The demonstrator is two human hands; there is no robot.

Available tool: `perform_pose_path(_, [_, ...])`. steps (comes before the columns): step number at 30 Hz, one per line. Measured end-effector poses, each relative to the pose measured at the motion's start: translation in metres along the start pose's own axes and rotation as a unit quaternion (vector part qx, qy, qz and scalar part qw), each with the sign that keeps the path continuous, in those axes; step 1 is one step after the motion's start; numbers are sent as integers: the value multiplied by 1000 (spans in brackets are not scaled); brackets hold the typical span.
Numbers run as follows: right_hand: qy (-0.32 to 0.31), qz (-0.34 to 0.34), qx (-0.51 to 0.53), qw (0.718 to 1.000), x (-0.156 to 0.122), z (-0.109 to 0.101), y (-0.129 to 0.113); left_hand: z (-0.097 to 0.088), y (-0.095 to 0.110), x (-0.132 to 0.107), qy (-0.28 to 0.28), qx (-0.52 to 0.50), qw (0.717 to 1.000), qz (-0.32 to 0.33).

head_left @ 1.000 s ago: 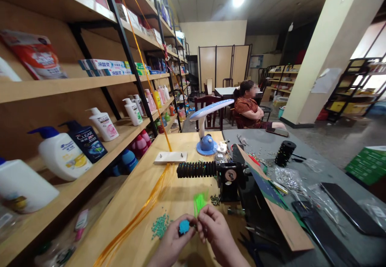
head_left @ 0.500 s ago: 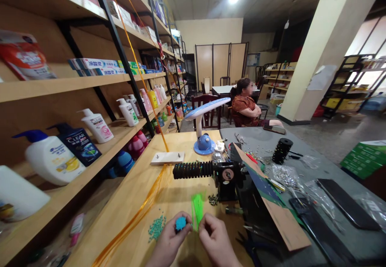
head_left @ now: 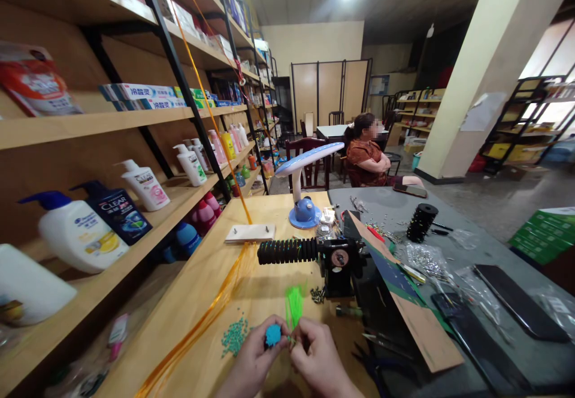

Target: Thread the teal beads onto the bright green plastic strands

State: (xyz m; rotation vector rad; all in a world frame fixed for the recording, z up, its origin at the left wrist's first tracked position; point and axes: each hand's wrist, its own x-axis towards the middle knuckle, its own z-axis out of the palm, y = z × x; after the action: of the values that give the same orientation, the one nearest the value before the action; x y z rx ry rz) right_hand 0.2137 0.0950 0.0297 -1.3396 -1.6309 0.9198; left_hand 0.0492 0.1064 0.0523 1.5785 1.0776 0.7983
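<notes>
At the bottom edge, over the wooden table (head_left: 269, 218), my two hands meet. My left hand (head_left: 252, 363) is closed on a small fuzzy blue piece (head_left: 272, 335). My right hand (head_left: 317, 362) is pinched shut beside it, on the base of bright green strands (head_left: 294, 305) that stick up between the hands. A small heap of teal beads (head_left: 236, 335) lies just left of my left hand. Orange strands (head_left: 211, 311) run across the table from the shelf above.
A black ribbed roller on a black machine (head_left: 314, 254) stands ahead. Behind it are a blue desk lamp (head_left: 305, 206) and a white block (head_left: 250, 233). Shelves of bottles (head_left: 144, 185) line the left. A seated person (head_left: 368, 161) is at the far end. Phones and tools lie on the grey tabletop (head_left: 471, 248).
My hands have drawn closer together, and the right hand now touches the blue piece and the green strands. The view shifted slightly.
</notes>
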Motion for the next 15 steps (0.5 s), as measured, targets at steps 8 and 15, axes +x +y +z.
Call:
perform_pose_path(8, [8,-15,0,1000,-1,-1,-5,0,6,-3,-3,40,999,9])
perform_pose_path(15, [8,-26,-23,999,0,-3,-9,-1,9,-3,-7,60,998,13])
